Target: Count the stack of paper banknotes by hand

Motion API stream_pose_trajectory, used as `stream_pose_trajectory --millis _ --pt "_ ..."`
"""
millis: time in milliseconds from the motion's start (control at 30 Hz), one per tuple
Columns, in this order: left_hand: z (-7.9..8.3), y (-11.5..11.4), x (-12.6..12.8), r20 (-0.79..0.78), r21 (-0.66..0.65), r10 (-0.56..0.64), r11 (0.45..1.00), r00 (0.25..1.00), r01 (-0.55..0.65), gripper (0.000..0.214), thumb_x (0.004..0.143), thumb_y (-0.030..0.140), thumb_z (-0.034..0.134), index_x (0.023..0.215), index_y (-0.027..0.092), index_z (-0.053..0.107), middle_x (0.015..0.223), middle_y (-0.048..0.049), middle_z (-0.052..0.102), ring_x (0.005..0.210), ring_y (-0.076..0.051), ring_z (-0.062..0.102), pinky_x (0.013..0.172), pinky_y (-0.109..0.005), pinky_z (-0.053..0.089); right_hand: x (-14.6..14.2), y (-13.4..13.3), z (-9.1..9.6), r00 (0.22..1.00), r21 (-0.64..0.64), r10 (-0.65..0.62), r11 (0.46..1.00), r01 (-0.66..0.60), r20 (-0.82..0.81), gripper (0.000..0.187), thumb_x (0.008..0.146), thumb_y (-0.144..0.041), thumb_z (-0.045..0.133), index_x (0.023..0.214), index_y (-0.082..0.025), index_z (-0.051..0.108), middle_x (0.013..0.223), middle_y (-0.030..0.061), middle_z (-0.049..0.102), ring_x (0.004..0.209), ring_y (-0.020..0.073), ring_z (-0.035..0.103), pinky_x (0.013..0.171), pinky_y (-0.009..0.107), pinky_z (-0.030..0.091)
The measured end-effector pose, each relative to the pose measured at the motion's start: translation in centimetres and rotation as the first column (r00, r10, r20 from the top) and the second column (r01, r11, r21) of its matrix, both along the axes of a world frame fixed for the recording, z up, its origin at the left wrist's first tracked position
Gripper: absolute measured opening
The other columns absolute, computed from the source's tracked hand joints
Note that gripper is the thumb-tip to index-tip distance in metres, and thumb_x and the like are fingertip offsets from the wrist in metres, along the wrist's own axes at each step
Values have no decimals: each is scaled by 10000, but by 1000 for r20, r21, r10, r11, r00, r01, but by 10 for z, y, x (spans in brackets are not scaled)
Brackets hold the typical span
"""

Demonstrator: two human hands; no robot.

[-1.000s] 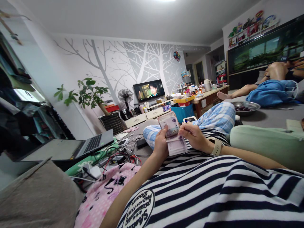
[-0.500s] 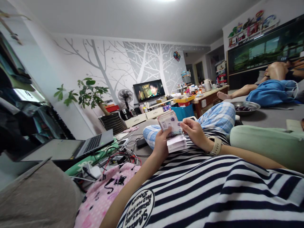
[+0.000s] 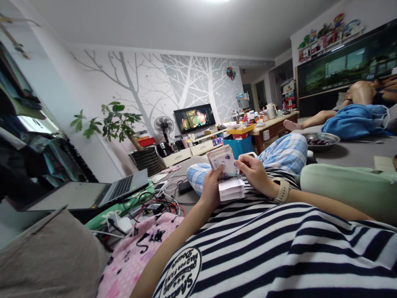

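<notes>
Banknotes (image 3: 228, 164) lie in the left hand (image 3: 211, 186), thumb clamping them; curled right hand (image 3: 253, 173) pinches their edge.

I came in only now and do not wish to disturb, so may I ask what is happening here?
Someone in a striped shirt holds a stack of banknotes in the left hand. The right hand pinches the stack's right edge, and some notes spread downward below the left thumb. An open laptop lies to the left; a metal bowl stands to the right.
</notes>
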State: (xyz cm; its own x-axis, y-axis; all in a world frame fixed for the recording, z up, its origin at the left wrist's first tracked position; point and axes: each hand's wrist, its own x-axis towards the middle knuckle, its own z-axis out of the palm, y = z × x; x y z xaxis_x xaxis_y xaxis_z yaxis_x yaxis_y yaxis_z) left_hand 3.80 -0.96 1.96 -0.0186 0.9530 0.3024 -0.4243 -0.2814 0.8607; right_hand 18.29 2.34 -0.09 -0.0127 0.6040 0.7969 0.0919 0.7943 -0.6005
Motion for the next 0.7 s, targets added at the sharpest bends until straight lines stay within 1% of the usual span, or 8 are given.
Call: stream_pose_trajectory --millis 133,267,367,500,700 --pt "-1 2 -2 -9 1 -15 1000 1000 15 339 675 360 751 915 126 699 875 -97 747 966 -291 681 860 -398 525 0 0 0 1000 13 -20 1000 20 -6 397 868 -541 565 672 -197 535 597 -11 530 604 138 462 607 271 389" --pt "-5 9 -4 33 -10 -28 1000 999 29 380 700 397 741 965 129 688 915 -94 746 967 -275 682 866 -381 523 0 -1 0 1000 9 -9 1000 9 -3 367 882 -497 566 675 -197 521 614 -13 520 606 139 459 587 272 371" --pt "-6 12 -4 66 -15 -24 1000 998 25 377 708 391 737 974 129 678 917 -89 745 963 -267 682 865 -374 524 0 -3 0 1000 21 24 999 -24 0 339 898 -467 554 697 -197 520 626 -17 509 608 135 457 579 269 362" --pt "-4 11 -3 77 -19 -10 1000 997 12 363 725 392 714 972 129 673 898 -78 742 939 -261 685 844 -364 529 0 -6 0 999 54 42 998 -44 33 317 914 -461 536 737 -198 530 630 -23 493 598 130 440 565 265 348" --pt "0 6 0 67 -28 5 1000 998 -3 208 707 300 693 856 156 668 831 -59 729 925 -280 673 811 -373 538 1 -12 1 997 134 29 990 -39 77 271 934 -409 521 771 -194 546 668 -17 527 617 126 452 578 263 349"
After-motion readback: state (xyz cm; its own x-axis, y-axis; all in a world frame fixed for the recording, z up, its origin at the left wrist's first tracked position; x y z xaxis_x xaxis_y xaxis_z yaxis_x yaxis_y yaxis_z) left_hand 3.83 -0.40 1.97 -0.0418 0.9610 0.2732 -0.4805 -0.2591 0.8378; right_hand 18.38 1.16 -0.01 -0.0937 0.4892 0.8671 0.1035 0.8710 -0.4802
